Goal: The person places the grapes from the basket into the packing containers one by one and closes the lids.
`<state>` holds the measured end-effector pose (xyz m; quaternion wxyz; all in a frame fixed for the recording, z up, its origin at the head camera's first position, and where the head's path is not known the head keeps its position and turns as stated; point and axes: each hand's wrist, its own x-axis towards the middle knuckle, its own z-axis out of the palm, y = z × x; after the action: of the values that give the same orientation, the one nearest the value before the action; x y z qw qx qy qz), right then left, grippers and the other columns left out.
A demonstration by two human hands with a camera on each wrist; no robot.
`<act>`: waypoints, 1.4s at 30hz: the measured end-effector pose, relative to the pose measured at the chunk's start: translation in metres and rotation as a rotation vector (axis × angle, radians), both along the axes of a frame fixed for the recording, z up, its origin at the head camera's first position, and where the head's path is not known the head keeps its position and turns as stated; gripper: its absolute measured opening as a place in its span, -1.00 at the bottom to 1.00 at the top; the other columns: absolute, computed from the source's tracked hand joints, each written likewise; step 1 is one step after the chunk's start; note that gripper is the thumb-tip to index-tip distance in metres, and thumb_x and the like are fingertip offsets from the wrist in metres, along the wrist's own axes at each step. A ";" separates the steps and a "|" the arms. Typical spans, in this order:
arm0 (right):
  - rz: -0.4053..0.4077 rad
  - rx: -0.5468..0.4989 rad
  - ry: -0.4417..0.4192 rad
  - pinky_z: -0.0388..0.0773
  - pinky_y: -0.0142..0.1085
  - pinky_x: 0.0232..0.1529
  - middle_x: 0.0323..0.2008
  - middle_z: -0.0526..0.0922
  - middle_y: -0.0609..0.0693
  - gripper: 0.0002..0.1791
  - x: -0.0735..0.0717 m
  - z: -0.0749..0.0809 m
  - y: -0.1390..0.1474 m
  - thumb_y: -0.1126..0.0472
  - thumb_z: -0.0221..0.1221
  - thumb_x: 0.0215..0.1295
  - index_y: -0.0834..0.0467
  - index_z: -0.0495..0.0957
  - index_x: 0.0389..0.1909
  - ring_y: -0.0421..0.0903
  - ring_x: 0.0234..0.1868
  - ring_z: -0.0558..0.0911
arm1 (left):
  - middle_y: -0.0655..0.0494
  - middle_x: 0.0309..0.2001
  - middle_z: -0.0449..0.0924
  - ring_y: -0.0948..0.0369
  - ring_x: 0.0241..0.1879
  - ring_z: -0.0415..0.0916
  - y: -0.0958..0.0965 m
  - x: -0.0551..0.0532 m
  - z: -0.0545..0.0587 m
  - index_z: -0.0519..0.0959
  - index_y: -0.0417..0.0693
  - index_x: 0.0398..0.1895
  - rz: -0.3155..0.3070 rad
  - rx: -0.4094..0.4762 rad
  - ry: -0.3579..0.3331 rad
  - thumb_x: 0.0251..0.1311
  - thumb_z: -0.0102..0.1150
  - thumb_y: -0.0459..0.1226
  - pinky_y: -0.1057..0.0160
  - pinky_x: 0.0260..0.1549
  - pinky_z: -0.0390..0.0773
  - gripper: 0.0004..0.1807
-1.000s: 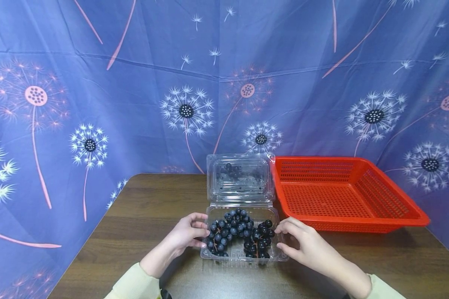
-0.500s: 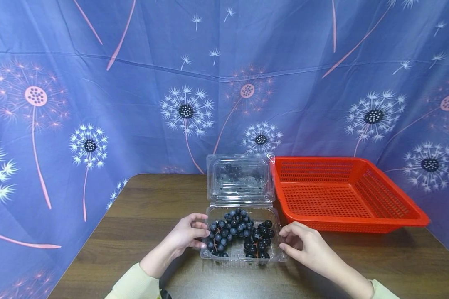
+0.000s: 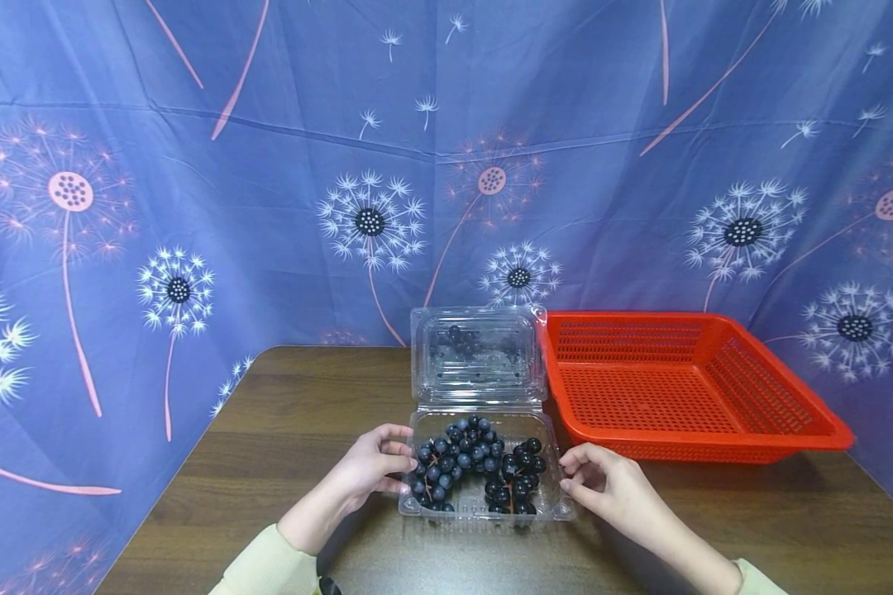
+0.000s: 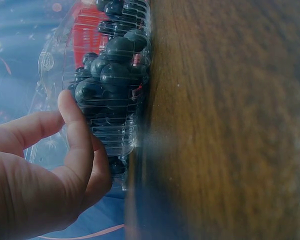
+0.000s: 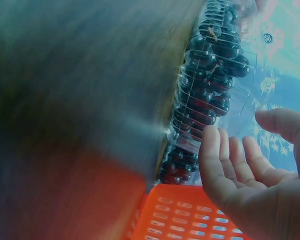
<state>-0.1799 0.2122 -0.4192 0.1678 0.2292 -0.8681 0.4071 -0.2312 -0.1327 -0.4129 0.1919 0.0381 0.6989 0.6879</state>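
Observation:
A clear plastic clamshell box point(image 3: 476, 514) lies with its lid point(image 3: 479, 388) raised at the back. Inside are dark grapes point(image 3: 457, 453) on the left and a smaller bunch of black grapes point(image 3: 517, 479) on the right. My left hand point(image 3: 368, 471) holds the box's left side, with fingertips at the rim. In the left wrist view the thumb and fingers meet near the plastic wall. Beside the box's right edge is my right hand point(image 3: 610, 487), its thumb apart from its fingers. The right wrist view shows its fingers point(image 5: 222, 155) holding nothing.
A red perforated plastic basket point(image 3: 685, 438) stands behind and right of the box, close to its lid. Everything sits on a brown wooden table point(image 3: 305, 397). A blue dandelion-print cloth point(image 3: 268, 207) hangs behind the table.
My right hand has moved slightly right, away from the grapes to the box's right edge. The left hand, box and basket have stayed put.

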 end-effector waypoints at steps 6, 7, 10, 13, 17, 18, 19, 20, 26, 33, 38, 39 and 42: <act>0.026 -0.082 -0.199 0.60 -0.34 -0.52 -0.39 0.61 -0.02 -0.73 0.000 0.000 0.004 0.36 0.32 0.03 0.24 0.51 -0.23 -0.34 -0.43 0.58 | 0.01 -0.27 0.43 0.18 -0.32 0.50 0.000 0.001 0.000 0.21 -0.38 0.23 -0.003 0.003 0.003 0.09 0.16 -0.49 0.27 -0.49 0.63 -0.39; 0.034 -0.108 -0.254 0.61 -0.32 -0.52 -0.37 0.60 0.02 -0.72 0.000 0.001 0.005 0.34 0.31 0.05 0.27 0.50 -0.20 -0.33 -0.42 0.58 | 0.00 -0.27 0.43 0.18 -0.32 0.50 0.000 0.001 0.001 0.21 -0.38 0.23 -0.003 0.003 0.004 0.09 0.15 -0.49 0.27 -0.49 0.63 -0.40; 0.072 -0.200 -0.428 0.65 -0.23 -0.47 -0.30 0.57 0.14 -0.63 -0.001 0.003 0.008 0.30 0.27 0.14 0.38 0.43 -0.08 -0.27 -0.37 0.61 | -0.01 -0.26 0.43 0.18 -0.32 0.50 0.000 0.001 0.001 0.21 -0.38 0.23 -0.004 0.004 0.004 0.09 0.15 -0.49 0.26 -0.48 0.63 -0.40; 0.091 -0.283 -0.574 0.66 -0.17 -0.39 -0.24 0.54 0.19 -0.50 -0.003 0.004 0.010 0.28 0.24 0.17 0.46 0.34 0.04 -0.18 -0.32 0.62 | -0.02 -0.25 0.43 0.18 -0.32 0.50 0.000 0.001 0.001 0.22 -0.37 0.22 -0.002 0.004 0.005 0.08 0.16 -0.49 0.26 -0.48 0.63 -0.40; 0.128 -0.387 -0.726 0.66 -0.13 -0.31 -0.22 0.50 0.15 -0.40 -0.004 0.004 0.012 0.27 0.19 0.22 0.51 0.20 0.15 -0.09 -0.28 0.60 | -0.04 -0.23 0.43 0.17 -0.32 0.49 0.001 0.001 0.001 0.22 -0.36 0.22 0.001 0.001 0.004 0.08 0.16 -0.49 0.26 -0.48 0.63 -0.40; 0.142 -0.408 -0.756 0.66 -0.13 -0.30 -0.22 0.50 0.13 -0.39 -0.005 0.004 0.013 0.27 0.17 0.23 0.51 0.17 0.17 -0.08 -0.27 0.59 | -0.04 -0.23 0.43 0.17 -0.32 0.49 0.001 0.001 0.002 0.22 -0.36 0.23 0.002 0.000 0.005 0.08 0.16 -0.49 0.26 -0.48 0.63 -0.40; 0.157 -0.430 -0.787 0.65 -0.13 -0.28 -0.22 0.50 0.11 -0.39 -0.005 0.003 0.014 0.26 0.15 0.25 0.51 0.15 0.19 -0.08 -0.26 0.59 | -0.04 -0.23 0.43 0.17 -0.32 0.50 0.001 0.001 0.002 0.22 -0.36 0.23 0.002 -0.001 0.005 0.08 0.16 -0.49 0.26 -0.48 0.63 -0.40; 0.173 -0.455 -0.816 0.65 -0.13 -0.27 -0.22 0.50 0.08 -0.38 -0.006 0.003 0.015 0.26 0.14 0.27 0.50 0.13 0.20 -0.07 -0.25 0.58 | -0.04 -0.23 0.43 0.17 -0.32 0.50 0.001 0.001 0.002 0.22 -0.36 0.23 0.002 -0.002 0.005 0.08 0.16 -0.49 0.26 -0.48 0.63 -0.40; 0.292 -0.577 -0.944 0.61 -0.11 -0.15 -0.21 0.50 0.01 -0.42 -0.006 0.000 0.018 0.25 0.05 0.34 0.46 0.07 0.23 -0.09 -0.20 0.59 | -0.03 -0.24 0.43 0.18 -0.32 0.50 0.001 0.001 0.002 0.22 -0.36 0.22 0.007 -0.006 0.008 0.09 0.15 -0.49 0.27 -0.49 0.63 -0.41; 0.404 -0.700 -1.050 0.59 -0.17 -0.09 -0.21 0.51 -0.04 -0.56 -0.006 -0.002 0.019 0.30 -0.02 0.36 0.33 0.14 0.19 -0.13 -0.18 0.59 | -0.03 -0.23 0.43 0.18 -0.33 0.49 0.001 0.001 0.001 0.24 -0.35 0.22 0.007 -0.012 0.010 0.09 0.16 -0.49 0.27 -0.49 0.62 -0.41; 0.457 -0.782 -1.112 0.58 -0.20 -0.06 -0.24 0.54 -0.09 -0.73 -0.005 -0.005 0.019 0.33 -0.06 0.38 0.14 0.32 0.07 -0.17 -0.18 0.58 | -0.02 -0.25 0.43 0.18 -0.33 0.49 0.001 0.001 0.001 0.24 -0.34 0.22 0.009 -0.012 0.006 0.09 0.17 -0.49 0.27 -0.50 0.62 -0.41; 0.466 -0.795 -1.123 0.58 -0.20 -0.06 -0.24 0.54 -0.10 -0.74 -0.004 -0.006 0.020 0.33 -0.07 0.38 0.11 0.35 0.04 -0.17 -0.18 0.58 | -0.01 -0.25 0.43 0.17 -0.33 0.49 0.001 0.001 0.000 0.24 -0.34 0.22 0.009 -0.011 0.005 0.09 0.17 -0.49 0.27 -0.50 0.62 -0.41; 0.488 -0.827 -1.145 0.57 -0.21 -0.04 -0.24 0.53 -0.12 -0.75 -0.004 -0.007 0.020 0.35 -0.10 0.39 0.06 0.40 -0.01 -0.17 -0.18 0.58 | -0.01 -0.25 0.43 0.17 -0.33 0.49 0.001 0.002 0.000 0.24 -0.34 0.22 0.007 -0.010 0.006 0.09 0.17 -0.49 0.27 -0.50 0.62 -0.41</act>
<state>-0.1841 0.2318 -0.4264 -0.3329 0.0858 -0.5203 0.7818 -0.2297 -0.1320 -0.4128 0.1876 0.0367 0.7029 0.6851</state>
